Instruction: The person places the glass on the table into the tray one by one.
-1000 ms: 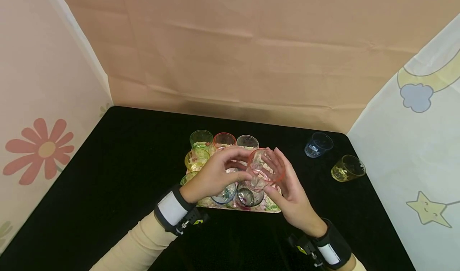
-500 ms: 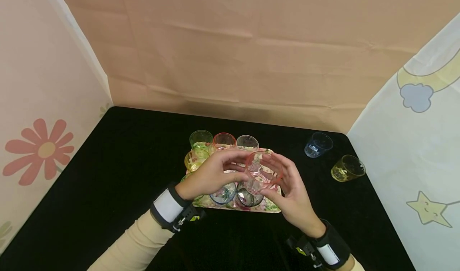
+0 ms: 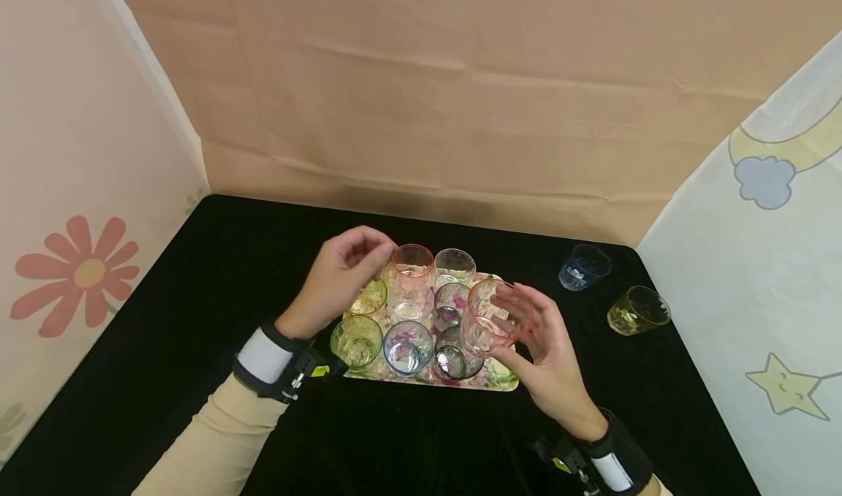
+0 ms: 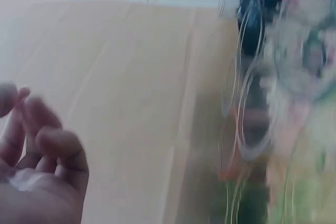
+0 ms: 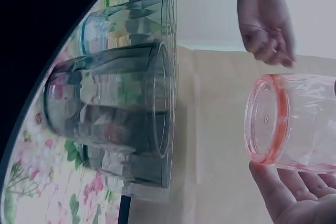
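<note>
My right hand (image 3: pixel 552 372) holds a clear pink tumbler (image 3: pixel 483 328) above the right side of a floral tray (image 3: pixel 500 380). In the right wrist view the tumbler (image 5: pixel 310 124) lies sideways across the picture, thumb and fingers around it. My left hand (image 3: pixel 332 284) hovers over the tray's left side, fingers loosely curled and holding nothing. It is nearest a red-rimmed tumbler (image 3: pixel 414 256) and a yellow tumbler (image 3: pixel 368 300), and hides the back left corner. Upright on the tray stand green (image 3: pixel 357 346), blue (image 3: pixel 408 350), dark grey (image 3: pixel 455 361) and other tumblers.
A blue tumbler (image 3: pixel 584 268) and a yellow-tinted tumbler (image 3: pixel 636 312) stand off the tray, on the right of the black table (image 3: pixel 217 321). Brown paper (image 3: pixel 421 101) hangs behind the table, with printed sheets at both sides.
My left hand has let go of the pink tumbler and moved left and up over the tray. The right hand still holds the tumbler and has shifted slightly right.
</note>
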Action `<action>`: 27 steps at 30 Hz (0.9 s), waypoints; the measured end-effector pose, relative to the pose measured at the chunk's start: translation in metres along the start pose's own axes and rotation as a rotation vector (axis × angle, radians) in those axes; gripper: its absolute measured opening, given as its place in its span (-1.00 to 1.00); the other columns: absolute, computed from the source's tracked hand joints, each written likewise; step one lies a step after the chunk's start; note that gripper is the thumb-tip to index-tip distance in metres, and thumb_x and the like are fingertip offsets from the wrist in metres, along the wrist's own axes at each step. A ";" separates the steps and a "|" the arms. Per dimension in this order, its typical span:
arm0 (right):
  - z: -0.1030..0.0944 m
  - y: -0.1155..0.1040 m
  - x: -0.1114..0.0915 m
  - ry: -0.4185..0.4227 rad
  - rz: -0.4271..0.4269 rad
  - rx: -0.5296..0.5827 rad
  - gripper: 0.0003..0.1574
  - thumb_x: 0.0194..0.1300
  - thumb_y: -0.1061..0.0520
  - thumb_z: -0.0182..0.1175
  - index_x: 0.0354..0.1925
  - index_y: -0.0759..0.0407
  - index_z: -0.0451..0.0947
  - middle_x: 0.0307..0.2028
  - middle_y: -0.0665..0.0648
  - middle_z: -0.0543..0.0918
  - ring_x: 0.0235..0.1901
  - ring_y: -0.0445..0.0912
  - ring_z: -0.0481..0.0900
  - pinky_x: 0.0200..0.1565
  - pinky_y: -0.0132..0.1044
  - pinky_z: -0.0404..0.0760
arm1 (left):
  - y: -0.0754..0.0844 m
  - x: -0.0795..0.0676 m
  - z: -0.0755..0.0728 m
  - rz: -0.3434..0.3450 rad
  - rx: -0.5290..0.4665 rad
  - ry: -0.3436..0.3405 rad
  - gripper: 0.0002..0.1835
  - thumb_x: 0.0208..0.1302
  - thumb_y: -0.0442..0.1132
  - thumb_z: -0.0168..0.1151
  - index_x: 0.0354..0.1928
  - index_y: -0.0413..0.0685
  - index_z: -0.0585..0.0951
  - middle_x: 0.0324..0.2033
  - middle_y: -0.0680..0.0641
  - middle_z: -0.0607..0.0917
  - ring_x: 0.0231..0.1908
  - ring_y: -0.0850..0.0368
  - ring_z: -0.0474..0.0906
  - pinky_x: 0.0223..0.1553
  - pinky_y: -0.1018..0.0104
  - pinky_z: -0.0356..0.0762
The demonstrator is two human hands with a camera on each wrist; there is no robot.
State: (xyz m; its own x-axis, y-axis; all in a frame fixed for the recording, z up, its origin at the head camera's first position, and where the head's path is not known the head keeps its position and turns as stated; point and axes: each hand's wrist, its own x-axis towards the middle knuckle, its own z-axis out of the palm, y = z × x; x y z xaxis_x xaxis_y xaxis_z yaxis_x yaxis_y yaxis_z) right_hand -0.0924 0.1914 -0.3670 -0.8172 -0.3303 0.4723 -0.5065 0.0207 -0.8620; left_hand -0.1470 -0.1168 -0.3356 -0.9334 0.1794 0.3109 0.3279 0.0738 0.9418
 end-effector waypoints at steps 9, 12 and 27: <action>-0.013 0.004 -0.009 0.041 -0.007 0.005 -0.03 0.18 0.62 0.25 0.44 0.56 -0.01 0.34 0.31 0.38 0.34 -0.04 0.41 0.14 -0.34 0.56 | -0.045 -0.003 -0.047 -0.259 0.101 0.314 -0.63 0.55 -0.10 0.12 0.07 -0.32 0.57 -0.41 -0.05 0.52 -0.44 0.20 0.45 -0.46 0.46 0.46; -0.017 0.004 -0.013 0.060 0.037 -0.014 -0.01 0.18 0.63 0.24 0.46 0.49 0.00 0.36 0.24 0.38 0.34 -0.07 0.40 0.14 -0.35 0.55 | -0.062 -0.009 -0.053 -0.425 0.181 0.264 -0.62 0.57 -0.13 0.09 0.17 -0.32 0.53 -0.21 -0.16 0.62 -0.33 0.14 0.53 -0.40 0.42 0.55; -0.036 0.019 -0.029 0.149 0.068 -0.111 0.09 0.14 0.70 0.15 0.55 0.32 0.03 0.29 0.19 0.43 0.25 -0.14 0.48 0.08 -0.46 0.56 | -0.101 -0.025 -0.049 -0.757 0.274 -0.051 -0.65 0.44 -0.35 0.20 0.18 -0.39 0.56 -0.03 -0.30 0.71 -0.10 -0.03 0.63 -0.25 0.27 0.59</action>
State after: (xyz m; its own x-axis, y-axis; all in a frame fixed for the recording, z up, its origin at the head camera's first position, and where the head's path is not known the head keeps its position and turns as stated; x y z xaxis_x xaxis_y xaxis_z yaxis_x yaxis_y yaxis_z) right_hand -0.0887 0.2354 -0.3905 -0.8779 -0.1812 0.4433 -0.4696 0.1446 -0.8709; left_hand -0.1635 -0.1766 -0.4324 -0.9112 0.0282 -0.4110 -0.3602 0.4297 0.8280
